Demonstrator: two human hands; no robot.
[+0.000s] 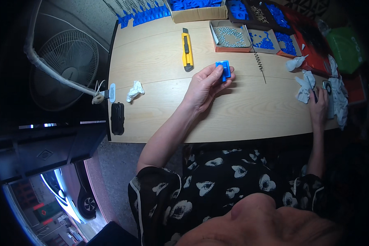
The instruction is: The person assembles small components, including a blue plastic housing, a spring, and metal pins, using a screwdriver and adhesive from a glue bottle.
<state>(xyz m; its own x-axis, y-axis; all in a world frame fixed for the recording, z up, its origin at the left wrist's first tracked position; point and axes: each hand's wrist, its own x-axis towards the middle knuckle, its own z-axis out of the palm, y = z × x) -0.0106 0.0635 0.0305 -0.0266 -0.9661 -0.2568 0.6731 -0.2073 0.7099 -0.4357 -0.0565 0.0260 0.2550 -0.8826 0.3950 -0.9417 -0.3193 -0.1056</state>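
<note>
Person [233, 180] in a dark patterned shirt sits at a pale wooden table [160, 119], working from its near side. The left hand [205, 84] is over the middle of the table, its grip clenched on a small blue block [224, 74] — thumb on the upper face, fingers wrapped behind. The right hand [318, 104] is well apart, at about four o'clock from the left one, close to a slim dark thing [315, 96]; whether its grip is grasping that thing cannot be told. Beside the right hand are a grey flat thing [331, 107] with a round dark mark and some crumpled white cloths [303, 88].

Reading the clock from the left hand, a yellow cutter knife [187, 51] lies at eleven, near but not touching it. A shallow box [232, 49] of silvery beads [227, 36] stands at one, next to small boxes of blue pieces [285, 44]. A twisted wire [258, 63] lies at two to three o'clock, its pointed end toward the person. Twelve o'clock has a big carton [199, 16] by the far edge; eleven to ten, a row of blue parts [151, 16] with coiled wires.

At nine lies a crumpled white scrap [135, 91]; at eight, a black case [117, 119]. Off the table, nine to ten, stands a fan [65, 69].
</note>
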